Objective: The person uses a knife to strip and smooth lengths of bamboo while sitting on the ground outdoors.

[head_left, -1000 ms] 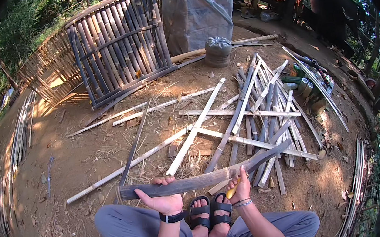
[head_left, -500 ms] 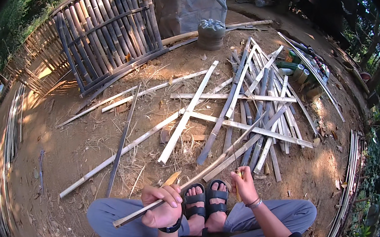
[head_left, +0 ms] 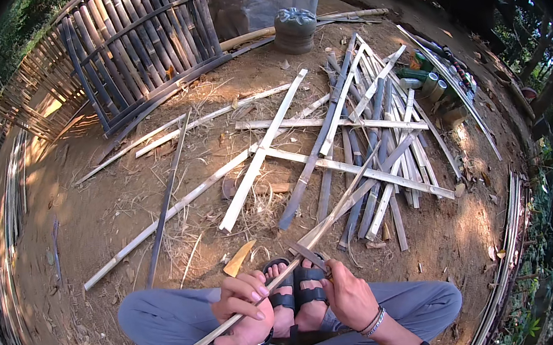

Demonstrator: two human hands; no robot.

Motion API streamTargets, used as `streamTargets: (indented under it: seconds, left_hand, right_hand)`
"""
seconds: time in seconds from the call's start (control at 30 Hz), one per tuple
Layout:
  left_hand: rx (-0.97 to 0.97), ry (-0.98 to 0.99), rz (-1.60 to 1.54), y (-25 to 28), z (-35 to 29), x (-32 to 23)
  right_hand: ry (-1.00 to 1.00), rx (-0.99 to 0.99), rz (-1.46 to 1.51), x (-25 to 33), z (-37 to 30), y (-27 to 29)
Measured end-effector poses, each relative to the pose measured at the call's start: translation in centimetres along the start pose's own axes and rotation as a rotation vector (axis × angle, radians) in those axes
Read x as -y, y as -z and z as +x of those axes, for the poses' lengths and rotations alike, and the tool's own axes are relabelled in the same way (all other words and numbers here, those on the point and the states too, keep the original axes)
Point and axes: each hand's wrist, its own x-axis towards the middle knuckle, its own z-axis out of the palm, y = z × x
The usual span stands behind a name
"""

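Left-hand grip [head_left: 252, 325] curls loosely around a bamboo strip [head_left: 280, 277]; right-hand grip [head_left: 352, 293], closed on a knife [head_left: 310, 254], seemingly shaves it; next stroke needs steadiness.

The bamboo strip [head_left: 280, 277] looks matt, the blade [head_left: 309, 255] dull metal.

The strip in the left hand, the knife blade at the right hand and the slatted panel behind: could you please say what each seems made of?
The strip: probably split bamboo, unfinished, from its pale, slim, straight length. The knife blade: likely dull metal, being thin, flat and greyish; which metal is unclear. The slatted panel: apparently bamboo, smooth, mostly dark, with joint rings.
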Motion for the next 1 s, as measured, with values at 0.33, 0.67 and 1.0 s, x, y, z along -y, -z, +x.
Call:
streamTargets:
  seconds: [0.33,0.67,1.0]
  left_hand:
    - [0.249,0.043,-0.216,0.5,-1.9,0.8]
    - [0.226,0.054,-0.178,0.1,-2.7,0.4]
    - [0.163,0.041,-0.158,-0.6,-3.1,0.3]
  right_hand:
    - [-0.094,0.030,-0.299,-2.2,0.3,1.9]
    - [-0.132,-0.040,-0.257,-6.9,1.4,0.4]
    - [-0.094,0.013,-0.150,-6.0,1.2,0.8]
